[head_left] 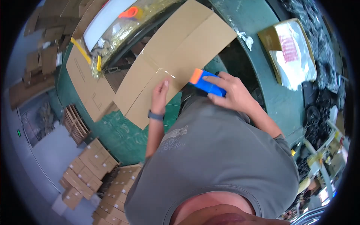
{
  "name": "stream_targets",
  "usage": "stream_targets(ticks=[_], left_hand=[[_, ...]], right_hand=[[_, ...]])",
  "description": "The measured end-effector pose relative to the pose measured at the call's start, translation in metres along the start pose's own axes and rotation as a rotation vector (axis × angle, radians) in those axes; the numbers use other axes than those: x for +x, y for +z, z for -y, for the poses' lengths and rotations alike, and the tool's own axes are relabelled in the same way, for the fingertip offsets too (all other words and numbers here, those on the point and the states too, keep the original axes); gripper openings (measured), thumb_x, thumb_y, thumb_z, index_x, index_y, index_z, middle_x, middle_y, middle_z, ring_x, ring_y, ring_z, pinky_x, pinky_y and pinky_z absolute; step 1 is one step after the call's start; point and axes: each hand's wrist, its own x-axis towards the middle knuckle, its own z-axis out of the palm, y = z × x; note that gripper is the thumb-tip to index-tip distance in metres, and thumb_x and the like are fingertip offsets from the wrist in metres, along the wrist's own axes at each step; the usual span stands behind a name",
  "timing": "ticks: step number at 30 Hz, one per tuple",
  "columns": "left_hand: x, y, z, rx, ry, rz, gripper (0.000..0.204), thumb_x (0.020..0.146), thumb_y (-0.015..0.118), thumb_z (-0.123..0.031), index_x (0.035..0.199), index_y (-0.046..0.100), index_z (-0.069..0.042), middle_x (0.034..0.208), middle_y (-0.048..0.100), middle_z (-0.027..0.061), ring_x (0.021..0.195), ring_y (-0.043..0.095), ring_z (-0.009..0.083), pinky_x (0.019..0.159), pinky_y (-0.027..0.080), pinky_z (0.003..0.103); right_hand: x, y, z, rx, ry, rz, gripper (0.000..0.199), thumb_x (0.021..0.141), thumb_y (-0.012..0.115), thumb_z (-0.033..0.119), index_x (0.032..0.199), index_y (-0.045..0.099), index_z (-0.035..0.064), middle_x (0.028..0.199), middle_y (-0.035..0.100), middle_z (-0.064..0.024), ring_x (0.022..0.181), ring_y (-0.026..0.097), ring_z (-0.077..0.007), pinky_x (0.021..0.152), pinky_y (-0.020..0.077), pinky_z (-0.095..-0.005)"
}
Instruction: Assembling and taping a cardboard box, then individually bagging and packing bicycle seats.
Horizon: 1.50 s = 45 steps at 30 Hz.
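A dark green counter (262, 56) curves across the top of the view and carries most of the things. The largest thing on it is one flattened brown cardboard box (180, 48), lying flap-open and slanted from upper right to lower left, with a strip of clear tape (165, 71) crossing its middle seam. A second flat sheet of cardboard (88, 84) lies just left of it, partly under it. Behind them sits a long white tray-like bin (108, 22) wrapped in shiny clear film, with an orange tool (129, 13) lying in it and yellow strapping (84, 52) beside it. At the right of the counter lies one flat package (292, 52): a yellowish card under a clear plastic bag with a red printed patch.

Below, on the grey floor (48, 150), stand stacks of small sealed brown cartons (97, 168), too many and too crowded to count, and a wooden pallet (75, 123).

The left hand (160, 95), a dark band at its wrist, lies flat with fingers straight on the near edge of the cardboard box, holding nothing. The right hand (230, 92) is closed around a blue tape dispenser (206, 84) with an orange end, held at the box's near edge just beside the taped seam.
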Motion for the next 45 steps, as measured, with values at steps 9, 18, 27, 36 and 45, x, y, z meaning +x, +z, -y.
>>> stream_targets(ticks=[9, 18, 27, 36, 45], left_hand=[[-0.079, 0.028, -0.028, 0.149, 0.152, -0.112, 0.051, 0.112, 0.046, -0.035, 0.142, 0.054, 0.006, 0.136, 0.061, 0.0143, 0.126, 0.056, 0.0208, 0.11, 0.043, 0.039], [-0.132, 0.001, -0.08, -0.774, 0.521, -0.21, 0.088, 0.102, 0.047, -0.057, 0.164, 0.023, 0.0, 0.173, 0.021, 0.0106, 0.16, 0.02, 0.0307, 0.129, 0.023, 0.05], [-0.161, -0.182, -0.032, -1.057, 0.835, -0.73, 0.064, 0.112, 0.038, -0.039, 0.158, 0.036, 0.004, 0.171, 0.025, 0.0177, 0.16, 0.017, 0.035, 0.131, 0.012, 0.051], [-0.131, -0.258, 0.144, -1.345, 0.387, -1.069, 0.044, 0.109, 0.055, -0.019, 0.151, 0.05, -0.004, 0.152, 0.056, 0.0133, 0.143, 0.05, 0.0273, 0.12, 0.04, 0.044], [-0.07, -0.285, 0.243, -1.141, -0.042, -1.006, 0.05, 0.101, 0.07, -0.03, 0.144, 0.06, -0.005, 0.144, 0.065, 0.0074, 0.133, 0.059, 0.0175, 0.111, 0.038, 0.032]], right_hand=[[0.026, 0.013, 0.028, 0.27, -0.411, -0.123, 0.052, 0.072, 0.08, 0.016, 0.123, 0.074, 0.0114, 0.091, 0.064, -0.0153, 0.071, 0.066, -0.032, 0.06, 0.0562, -0.0411], [0.081, 0.09, 0.106, 0.118, -0.79, 0.013, 0.057, 0.071, 0.083, 0.023, 0.127, 0.071, 0.0221, 0.083, 0.053, -0.0074, 0.061, 0.059, -0.0277, 0.053, 0.0514, -0.0375], [0.189, 0.173, 0.086, -0.282, -0.751, 0.566, 0.058, 0.071, 0.081, 0.02, 0.128, 0.073, 0.0246, 0.087, 0.061, -0.01, 0.075, 0.064, -0.0326, 0.064, 0.0548, -0.0424], [0.256, 0.244, 0.166, -0.46, -0.712, 0.936, 0.052, 0.077, 0.086, 0.03, 0.127, 0.072, 0.0235, 0.085, 0.056, -0.0098, 0.075, 0.062, -0.0323, 0.065, 0.0518, -0.0426], [0.251, 0.333, 0.126, -0.614, -0.715, 0.926, 0.035, 0.085, 0.08, 0.033, 0.116, 0.075, 0.0192, 0.088, 0.061, -0.0115, 0.076, 0.068, -0.0336, 0.068, 0.0571, -0.0445]])
